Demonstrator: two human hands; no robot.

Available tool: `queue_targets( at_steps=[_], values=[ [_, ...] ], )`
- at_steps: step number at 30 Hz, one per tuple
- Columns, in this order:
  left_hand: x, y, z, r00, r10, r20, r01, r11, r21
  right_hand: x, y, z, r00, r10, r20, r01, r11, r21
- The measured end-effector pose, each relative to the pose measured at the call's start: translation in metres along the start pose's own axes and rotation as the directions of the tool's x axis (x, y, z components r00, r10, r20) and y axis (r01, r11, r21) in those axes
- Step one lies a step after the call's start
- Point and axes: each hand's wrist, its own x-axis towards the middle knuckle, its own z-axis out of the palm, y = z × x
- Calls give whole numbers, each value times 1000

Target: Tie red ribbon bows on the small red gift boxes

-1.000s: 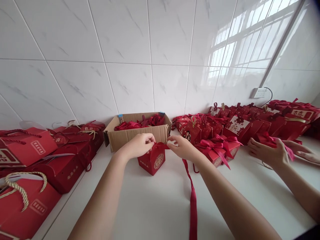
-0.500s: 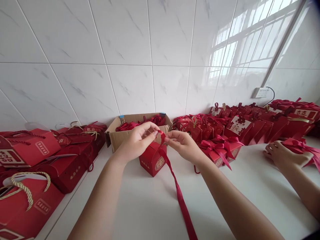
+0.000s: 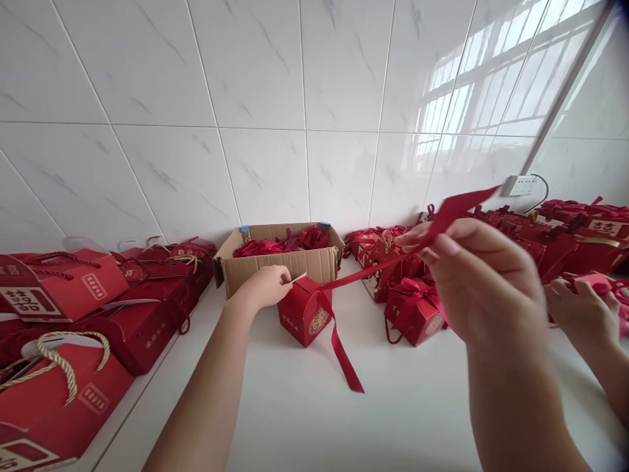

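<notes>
A small red gift box with a gold round emblem stands on the white table before me. My left hand is closed at its top left, pinching the box's upper edge, where a thin white edge shows. A red ribbon passes through the box's top. One tail hangs down its front onto the table. The other stretches up to the right, its end pinched between the thumb and fingers of my right hand, which is raised close to the camera and slightly blurred.
Behind the gift box is an open cardboard box full of red ribbons. Larger red boxes are stacked at left. A bow-tied box stands at right. Another person's hand touches a ribboned box at far right.
My right hand has moved up and right, pulling one ribbon tail out long, while the front tail has shortened. My left hand has dropped from the ribbon to the box's top edge.
</notes>
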Motion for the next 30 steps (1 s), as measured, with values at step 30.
queue_targets(
  at_steps=[30],
  values=[
    [-17,32,0,910,259,324,-189,954,-233,1,117,19,495,847,193,-525,469,-710]
  ],
)
